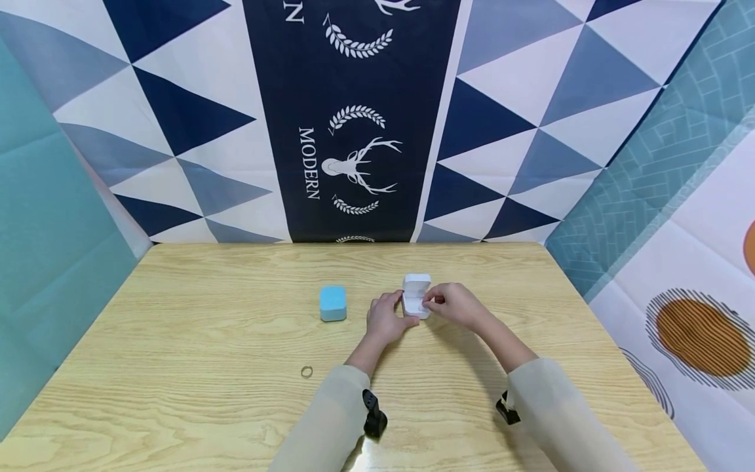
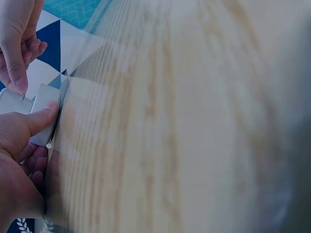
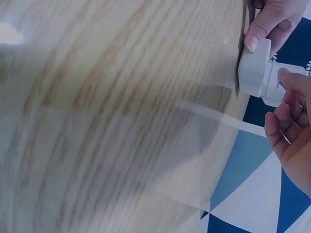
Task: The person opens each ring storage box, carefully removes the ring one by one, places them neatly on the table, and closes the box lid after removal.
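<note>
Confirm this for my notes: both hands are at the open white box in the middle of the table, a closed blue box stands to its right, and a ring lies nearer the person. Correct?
Not quite. In the head view the blue box stands left of the white box, not right. The rest holds: left hand and right hand are at the white box, and the ring lies nearer the person.

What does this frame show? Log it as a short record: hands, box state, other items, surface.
left hand: holds the base of the white ring box
right hand: fingertips pinch something small at the box's open interior
box state: lid raised, upright
other items: closed light blue box; a ring lying loose near the left sleeve
surface: wooden table
</note>
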Demonstrator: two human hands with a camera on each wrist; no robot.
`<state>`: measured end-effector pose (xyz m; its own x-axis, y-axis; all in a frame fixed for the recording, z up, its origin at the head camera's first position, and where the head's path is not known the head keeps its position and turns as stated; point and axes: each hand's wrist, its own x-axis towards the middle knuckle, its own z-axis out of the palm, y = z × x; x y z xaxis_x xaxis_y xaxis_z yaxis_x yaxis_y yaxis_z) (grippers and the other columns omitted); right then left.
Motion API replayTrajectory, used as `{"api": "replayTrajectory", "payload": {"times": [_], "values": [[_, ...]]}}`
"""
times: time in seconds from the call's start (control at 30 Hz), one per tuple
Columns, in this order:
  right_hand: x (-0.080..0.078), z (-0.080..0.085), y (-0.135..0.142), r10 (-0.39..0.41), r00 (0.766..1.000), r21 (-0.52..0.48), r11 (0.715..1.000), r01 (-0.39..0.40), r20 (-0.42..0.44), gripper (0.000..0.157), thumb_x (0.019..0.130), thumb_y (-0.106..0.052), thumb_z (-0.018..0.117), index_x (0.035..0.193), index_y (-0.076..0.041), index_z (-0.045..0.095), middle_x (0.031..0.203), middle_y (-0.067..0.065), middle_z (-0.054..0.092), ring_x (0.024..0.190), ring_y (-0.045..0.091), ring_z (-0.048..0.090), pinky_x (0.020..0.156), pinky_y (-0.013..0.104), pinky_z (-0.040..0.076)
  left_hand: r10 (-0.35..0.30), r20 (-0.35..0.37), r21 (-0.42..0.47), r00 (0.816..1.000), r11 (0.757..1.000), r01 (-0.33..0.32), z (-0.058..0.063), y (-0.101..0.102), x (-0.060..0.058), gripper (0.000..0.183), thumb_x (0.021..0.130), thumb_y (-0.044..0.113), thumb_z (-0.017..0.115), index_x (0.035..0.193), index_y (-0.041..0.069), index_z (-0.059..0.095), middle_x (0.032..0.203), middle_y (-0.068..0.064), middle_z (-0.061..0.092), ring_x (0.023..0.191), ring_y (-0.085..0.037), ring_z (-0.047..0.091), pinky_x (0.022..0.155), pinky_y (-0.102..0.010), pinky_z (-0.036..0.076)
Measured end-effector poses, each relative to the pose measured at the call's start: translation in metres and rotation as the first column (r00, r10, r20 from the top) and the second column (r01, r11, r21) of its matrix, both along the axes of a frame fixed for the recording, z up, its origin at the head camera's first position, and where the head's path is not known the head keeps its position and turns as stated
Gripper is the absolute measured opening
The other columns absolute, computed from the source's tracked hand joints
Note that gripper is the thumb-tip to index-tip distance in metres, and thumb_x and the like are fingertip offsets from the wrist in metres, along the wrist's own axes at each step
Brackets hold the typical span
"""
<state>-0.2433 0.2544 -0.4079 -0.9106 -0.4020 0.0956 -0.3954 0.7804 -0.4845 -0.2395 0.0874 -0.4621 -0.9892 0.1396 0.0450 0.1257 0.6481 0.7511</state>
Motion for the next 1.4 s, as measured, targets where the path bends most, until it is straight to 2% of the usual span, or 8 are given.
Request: {"api": "replayTrajectory", "payload": {"times": [0.23,0.57,0.9,1.23,1.4], "values": [[0.005,0.003,0.0,0.022,1.0,0.004,1.0,-0.022,-0.01,0.009,0.086,-0.01,0.065,0.084,-0.003,0.071,0.061,-0.004,0.05,0.056,0.007,0.038,0.053,0.02,0.032,-0.003,0.007,0.004,1.0,1.0,0.003,0.003,-0.001,0.001,0.069,0.076,0.035,0.076,0.135,0.01,0.05,0.132,-0.006,0.055,0.109,-0.025,0.048,0.095,-0.038,0.039],[0.009,0.001,0.001,0.033,0.999,-0.012,0.999,-0.033,-0.004,0.008,0.085,-0.01,0.066,0.084,-0.004,0.071,0.059,-0.004,0.049,0.054,0.005,0.039,0.051,0.02,0.033,-0.002,0.01,0.002,1.0,1.0,0.002,0.0,0.0,0.0,0.07,0.075,0.034,0.078,0.135,0.01,0.051,0.132,-0.006,0.055,0.109,-0.024,0.048,0.094,-0.038,0.039],[0.013,0.001,0.003,0.055,0.997,-0.023,0.998,-0.054,0.045,0.008,0.086,-0.009,0.065,0.084,-0.003,0.07,0.057,-0.007,0.046,0.052,0.003,0.037,0.049,0.018,0.031,0.0,0.011,0.0,1.0,1.0,0.0,0.001,0.0,0.001,0.07,0.075,0.035,0.077,0.135,0.01,0.05,0.132,-0.006,0.055,0.109,-0.024,0.048,0.095,-0.038,0.039],[0.019,0.001,-0.004,0.1,0.993,-0.068,0.993,-0.095,0.069,0.008,0.084,-0.008,0.066,0.085,-0.002,0.071,0.056,-0.007,0.046,0.052,0.001,0.037,0.048,0.017,0.03,0.006,0.009,0.003,1.0,1.0,-0.006,0.001,0.0,0.001,0.07,0.074,0.036,0.077,0.134,0.011,0.051,0.131,-0.006,0.056,0.109,-0.024,0.048,0.094,-0.039,0.039],[0.022,0.002,-0.005,0.109,0.992,-0.06,0.993,-0.105,0.067,0.008,0.084,-0.009,0.067,0.085,-0.002,0.071,0.056,-0.007,0.046,0.052,0.001,0.036,0.048,0.017,0.03,0.009,0.011,0.002,1.0,1.0,-0.009,0.002,0.0,0.001,0.071,0.073,0.036,0.078,0.134,0.012,0.051,0.131,-0.006,0.056,0.11,-0.024,0.048,0.094,-0.039,0.039]]}}
